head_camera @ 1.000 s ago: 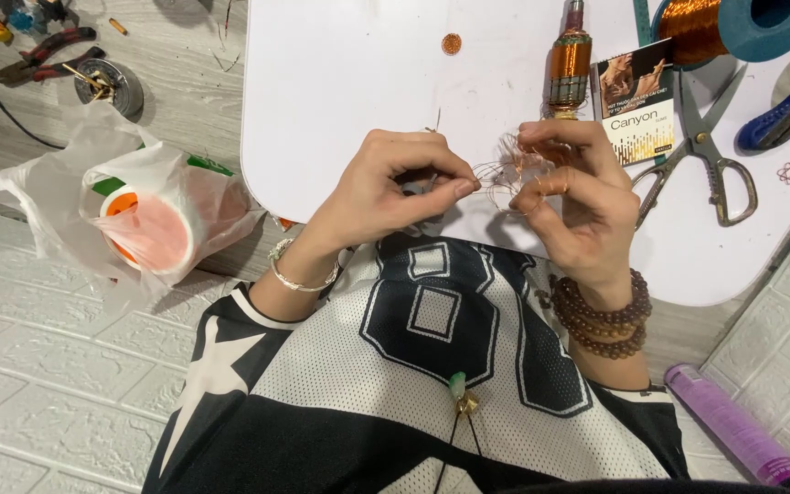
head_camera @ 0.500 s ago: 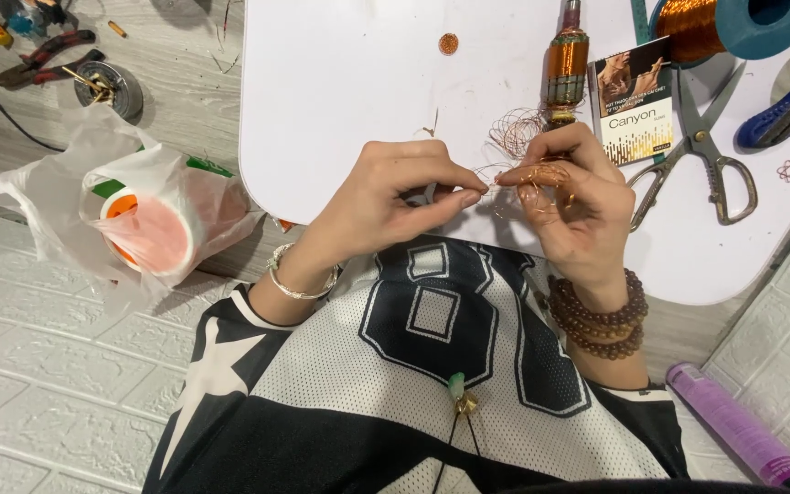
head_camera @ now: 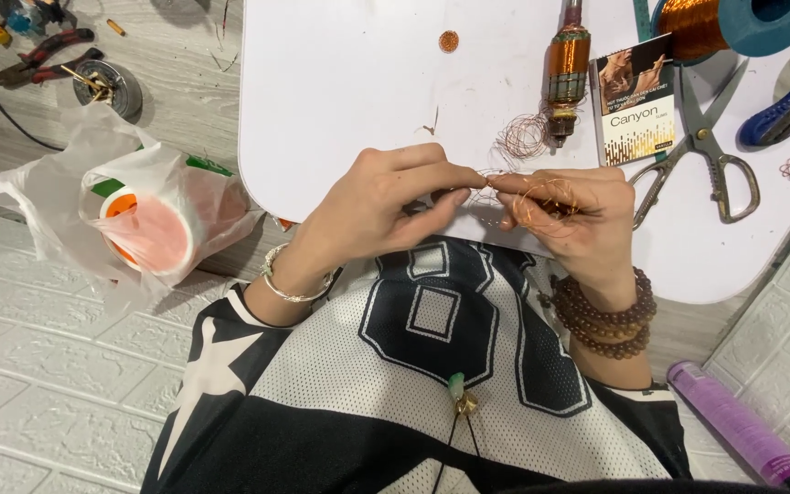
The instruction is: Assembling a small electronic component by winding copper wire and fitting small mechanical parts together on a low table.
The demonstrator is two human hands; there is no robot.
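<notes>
- Two hands: left hand, right hand
- One tangle of copper wire (pinched between both)
- One motor armature
- One pair of scissors
- One wire spool
- One small printed box
- One purple tube

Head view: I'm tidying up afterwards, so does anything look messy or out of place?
Loose thin copper wire lies tangled on the white table beside the copper-wound motor armature; more is bunched between both hands. Red-handled pliers lie on the floor.
</notes>
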